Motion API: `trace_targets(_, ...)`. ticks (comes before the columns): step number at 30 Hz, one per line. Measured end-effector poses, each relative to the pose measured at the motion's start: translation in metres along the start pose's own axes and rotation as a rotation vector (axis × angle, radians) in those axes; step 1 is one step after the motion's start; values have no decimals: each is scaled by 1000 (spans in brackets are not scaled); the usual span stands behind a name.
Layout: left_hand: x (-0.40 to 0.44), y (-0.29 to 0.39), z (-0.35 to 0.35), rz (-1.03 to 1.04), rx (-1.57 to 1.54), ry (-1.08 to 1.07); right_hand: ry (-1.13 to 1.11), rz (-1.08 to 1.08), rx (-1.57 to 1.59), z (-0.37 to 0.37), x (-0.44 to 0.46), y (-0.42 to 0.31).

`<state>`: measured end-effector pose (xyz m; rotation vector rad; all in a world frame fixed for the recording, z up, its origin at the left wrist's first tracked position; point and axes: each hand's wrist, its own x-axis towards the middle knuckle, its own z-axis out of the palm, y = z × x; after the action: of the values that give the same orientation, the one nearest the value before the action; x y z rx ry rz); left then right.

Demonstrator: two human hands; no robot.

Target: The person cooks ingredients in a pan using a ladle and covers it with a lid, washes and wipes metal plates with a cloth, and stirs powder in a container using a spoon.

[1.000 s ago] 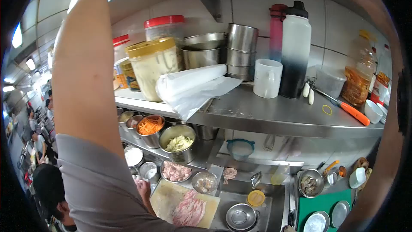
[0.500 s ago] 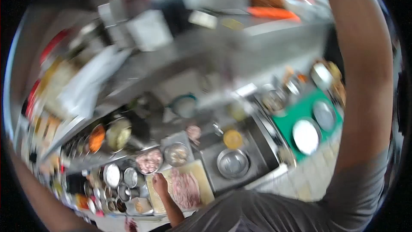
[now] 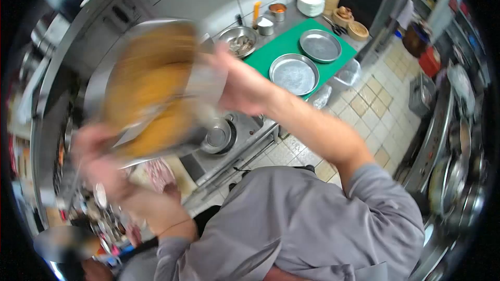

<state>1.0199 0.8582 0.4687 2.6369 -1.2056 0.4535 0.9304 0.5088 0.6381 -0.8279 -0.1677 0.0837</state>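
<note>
A rectangular metal container [image 3: 99, 91] is held up in front of me, tilted and smeared by motion. Inside lies an orange-yellow mass [image 3: 148, 93]; its kind is too blurred to name, and a pale streak crosses it. My left hand [image 3: 101, 161] grips the near left edge, fingers blurred. On the far right side my right hand [image 3: 239, 83] is closed round the edge. Below the container, partly hidden, is a sink with a round metal bowl [image 3: 216, 135]. Raw meat [image 3: 156, 174] lies on a cutting board beside it, with another person's hand [image 3: 172, 192] close by.
On a green mat [image 3: 265, 54] stand two round metal pans [image 3: 294, 74]. Behind are a metal bowl [image 3: 238, 41], stacked white dishes [image 3: 310, 4] and bamboo steamers [image 3: 329, 1]. A stove with pans [image 3: 448, 182] is at the right, across the tiled floor [image 3: 372, 99]. Another person stands at lower left.
My arms were raised wide toward the upper shelf. Now both hands are lower and closer together, with the metal container between them. My view has swung right and down.
</note>
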Motion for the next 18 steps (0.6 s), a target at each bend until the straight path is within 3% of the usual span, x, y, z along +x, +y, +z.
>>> trace_targets(1,54,69,-40,25,-859,59,152,-244,286,-4,-42,10)
trace_targets(2,109,137,-79,81,-1367,107,256,-313,336,-49,-76,23)
trace_targets(3,104,172,-41,208,-1212,168,409,-361,234,-80,-117,27)
trace_targets(4,91,217,-9,246,-1656,26,379,-388,127,-136,-155,43)
trace_targets(5,93,265,1,321,-1766,109,466,-430,193,-165,-193,37)
trace_targets(7,89,348,-10,-206,-2071,19,449,-413,170,-187,-259,23)
trace_targets(8,89,365,4,-226,-2090,-5,481,-406,169,-191,-288,15)
trace_targets(10,86,383,50,-434,-2316,-674,610,-377,135,-194,-329,-1)
trace_targets(11,88,398,59,-437,-2316,-692,623,-382,138,-207,-347,-9)
trace_targets(13,82,424,74,-535,-2427,-786,1027,-314,-1103,-230,-378,-26)
trace_targets(15,71,444,86,-621,-2421,-790,1101,-393,-1154,-204,-404,-54)
trace_targets(17,64,465,93,-477,-2196,-530,1159,-475,-1205,-173,-410,-64)
trace_targets(18,65,467,99,-426,-2190,-517,899,-414,-1496,-159,-399,-58)
